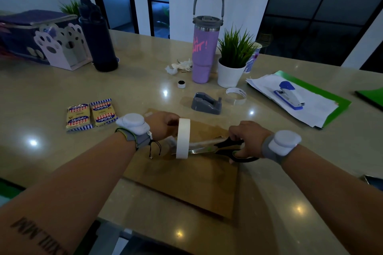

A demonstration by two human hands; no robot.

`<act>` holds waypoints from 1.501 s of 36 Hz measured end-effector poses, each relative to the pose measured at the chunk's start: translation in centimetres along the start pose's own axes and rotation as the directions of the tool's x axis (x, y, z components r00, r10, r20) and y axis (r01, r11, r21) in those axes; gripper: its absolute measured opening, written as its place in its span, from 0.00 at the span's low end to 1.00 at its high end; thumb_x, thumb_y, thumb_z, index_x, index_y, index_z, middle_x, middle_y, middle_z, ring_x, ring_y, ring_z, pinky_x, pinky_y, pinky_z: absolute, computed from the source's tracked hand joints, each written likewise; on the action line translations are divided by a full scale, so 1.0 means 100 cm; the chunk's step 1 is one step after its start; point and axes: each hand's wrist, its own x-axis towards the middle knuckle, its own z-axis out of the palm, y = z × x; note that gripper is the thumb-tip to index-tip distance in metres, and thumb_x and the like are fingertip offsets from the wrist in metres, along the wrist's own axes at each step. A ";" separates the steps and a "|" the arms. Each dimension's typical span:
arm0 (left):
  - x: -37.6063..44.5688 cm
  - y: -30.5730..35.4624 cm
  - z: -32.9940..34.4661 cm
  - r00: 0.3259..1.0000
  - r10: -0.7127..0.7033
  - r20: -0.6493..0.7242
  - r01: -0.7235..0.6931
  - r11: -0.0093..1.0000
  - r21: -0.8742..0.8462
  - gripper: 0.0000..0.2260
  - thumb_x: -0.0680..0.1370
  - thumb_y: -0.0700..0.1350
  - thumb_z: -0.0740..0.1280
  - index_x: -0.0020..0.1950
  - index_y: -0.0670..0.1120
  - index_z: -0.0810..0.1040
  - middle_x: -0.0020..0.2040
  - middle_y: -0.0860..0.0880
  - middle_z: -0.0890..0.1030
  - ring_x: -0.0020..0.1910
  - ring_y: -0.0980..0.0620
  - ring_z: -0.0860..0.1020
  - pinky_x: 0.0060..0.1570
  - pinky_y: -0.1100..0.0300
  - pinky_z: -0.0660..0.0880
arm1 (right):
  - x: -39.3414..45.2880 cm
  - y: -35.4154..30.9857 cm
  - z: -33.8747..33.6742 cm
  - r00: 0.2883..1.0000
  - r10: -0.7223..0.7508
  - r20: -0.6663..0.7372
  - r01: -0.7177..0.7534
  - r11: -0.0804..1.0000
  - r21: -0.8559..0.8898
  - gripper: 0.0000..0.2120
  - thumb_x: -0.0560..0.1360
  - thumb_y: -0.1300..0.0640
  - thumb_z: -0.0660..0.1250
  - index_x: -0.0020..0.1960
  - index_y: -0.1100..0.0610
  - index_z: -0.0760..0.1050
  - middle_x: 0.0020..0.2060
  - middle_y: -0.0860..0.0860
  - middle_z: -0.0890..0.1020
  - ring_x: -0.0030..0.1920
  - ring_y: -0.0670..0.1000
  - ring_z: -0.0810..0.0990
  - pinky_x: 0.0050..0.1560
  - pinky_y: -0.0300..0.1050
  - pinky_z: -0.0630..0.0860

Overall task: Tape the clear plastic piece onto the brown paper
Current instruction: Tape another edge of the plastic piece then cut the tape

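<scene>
A sheet of brown paper (186, 180) lies flat on the table in front of me. My left hand (160, 125) holds a white roll of masking tape (183, 138) upright above the paper. My right hand (247, 139) grips black-handled scissors (223, 149), whose blades point left toward the roll. A strip of tape seems to stretch from the roll over the blades. A clear plastic piece (173, 145) is faintly visible under the roll; its outline is hard to tell.
A grey tape dispenser (206, 103) and a loose clear strip (236, 95) sit behind the paper. Farther back stand a purple tumbler (204, 47), a potted plant (233, 62) and a dark bottle (98, 37). Cracker packs (91, 115) lie left, a blue stapler (289, 94) on papers right.
</scene>
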 end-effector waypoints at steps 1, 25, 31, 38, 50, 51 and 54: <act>0.000 0.001 0.000 1.000 -0.001 0.000 0.001 1.000 0.004 0.10 0.76 0.39 0.63 0.56 0.39 0.77 0.54 0.39 0.80 0.49 0.45 0.76 0.48 0.62 0.66 | 0.001 0.000 0.000 1.000 0.000 0.003 0.000 1.000 0.004 0.21 0.64 0.45 0.74 0.43 0.50 0.64 0.44 0.52 0.69 0.44 0.53 0.67 0.43 0.42 0.63; -0.005 0.000 -0.017 0.993 -0.010 -0.117 0.001 0.997 -0.075 0.14 0.77 0.33 0.60 0.62 0.36 0.74 0.60 0.35 0.77 0.60 0.38 0.75 0.51 0.60 0.67 | -0.007 0.003 0.015 0.997 0.059 0.047 -0.062 0.996 0.062 0.14 0.69 0.48 0.69 0.43 0.50 0.65 0.44 0.52 0.71 0.44 0.54 0.70 0.44 0.44 0.67; -0.005 -0.006 -0.026 0.992 -0.028 -0.121 0.010 0.989 -0.149 0.09 0.77 0.36 0.61 0.53 0.38 0.78 0.38 0.50 0.77 0.36 0.53 0.74 0.39 0.65 0.70 | -0.012 0.016 0.008 0.969 0.246 0.024 -0.247 0.967 0.065 0.13 0.70 0.46 0.68 0.46 0.51 0.66 0.45 0.53 0.72 0.44 0.54 0.71 0.44 0.44 0.68; 0.001 -0.008 -0.029 0.986 -0.072 -0.151 0.045 0.983 -0.177 0.12 0.76 0.45 0.63 0.32 0.50 0.72 0.31 0.53 0.78 0.32 0.58 0.75 0.38 0.63 0.71 | -0.015 0.021 0.002 0.947 0.299 0.119 -0.315 0.938 0.146 0.12 0.70 0.46 0.69 0.46 0.51 0.69 0.44 0.50 0.77 0.49 0.55 0.78 0.48 0.47 0.75; 0.006 0.005 -0.016 0.986 -0.050 -0.159 0.034 0.994 -0.105 0.12 0.74 0.45 0.64 0.30 0.50 0.72 0.29 0.56 0.77 0.31 0.59 0.74 0.33 0.66 0.68 | -0.010 -0.026 -0.026 0.964 0.231 -0.131 -0.125 0.830 0.543 0.16 0.75 0.46 0.61 0.59 0.52 0.74 0.50 0.46 0.76 0.54 0.48 0.75 0.55 0.40 0.68; 0.006 0.006 -0.015 0.986 -0.044 -0.161 0.028 0.995 -0.100 0.13 0.74 0.45 0.65 0.29 0.51 0.71 0.28 0.57 0.77 0.30 0.60 0.74 0.33 0.65 0.68 | -0.009 -0.035 -0.027 0.967 0.215 -0.137 -0.098 0.810 0.578 0.18 0.75 0.44 0.61 0.62 0.52 0.72 0.50 0.46 0.75 0.54 0.47 0.74 0.56 0.40 0.67; 0.006 0.006 -0.010 0.984 -0.043 -0.172 0.026 0.994 -0.102 0.13 0.74 0.46 0.65 0.29 0.53 0.70 0.28 0.57 0.77 0.30 0.60 0.74 0.32 0.66 0.67 | -0.006 -0.054 -0.031 0.966 0.184 -0.180 -0.029 0.771 0.636 0.22 0.74 0.43 0.63 0.64 0.52 0.71 0.50 0.46 0.76 0.53 0.45 0.74 0.56 0.39 0.67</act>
